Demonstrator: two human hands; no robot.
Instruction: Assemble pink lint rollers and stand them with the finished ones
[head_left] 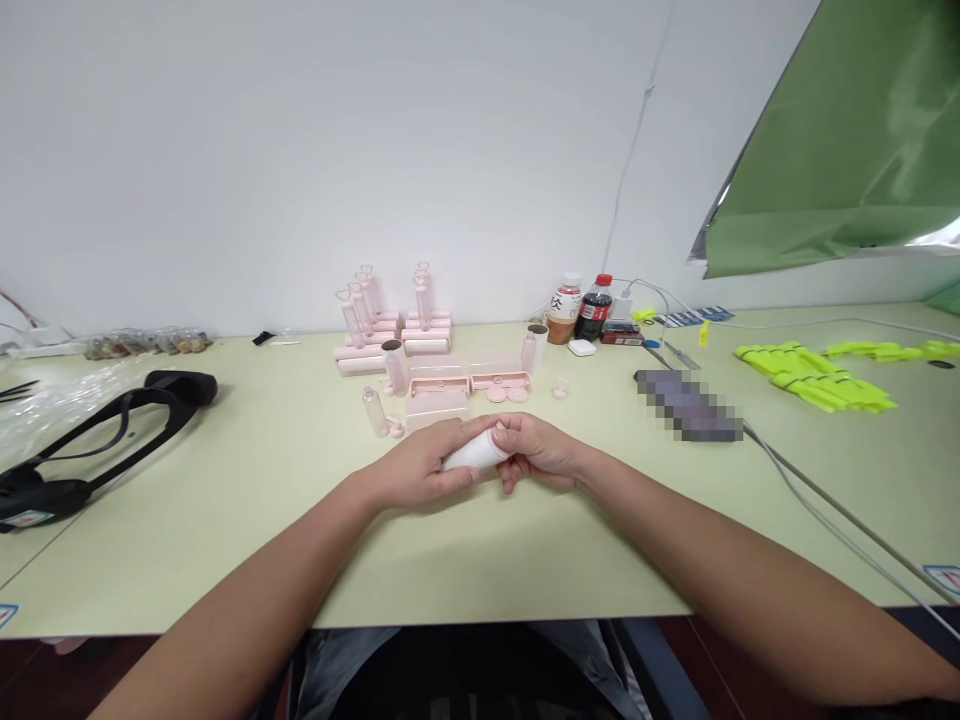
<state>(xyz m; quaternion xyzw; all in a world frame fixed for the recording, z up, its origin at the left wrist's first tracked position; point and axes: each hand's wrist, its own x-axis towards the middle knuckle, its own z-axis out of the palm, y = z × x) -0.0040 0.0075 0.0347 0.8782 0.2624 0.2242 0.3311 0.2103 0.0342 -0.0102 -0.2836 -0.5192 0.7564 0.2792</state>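
A white roll (477, 452), like a lint roller refill, lies between both hands just above the table. My left hand (424, 462) wraps round its left end, thumb along the near side. At the right end, my right hand (536, 450) grips with thumb and fingers; what its fingertips press there is partly hidden. Right behind the hands lie opened pink lint roller cases (439, 388), one partly behind my left hand. Beside them stand a brown-cored roll (394, 366), a clear pink tube handle (373, 412) and small pink round caps (507, 394).
Assembled pink lint rollers (361, 335) stand near the wall. To the right are a cola bottle (594, 308), a drink bottle (564, 308), a blurred phone (690, 405), cables and neon yellow pieces (814, 375). A black strap frame (105, 450) and plastic wrap lie left.
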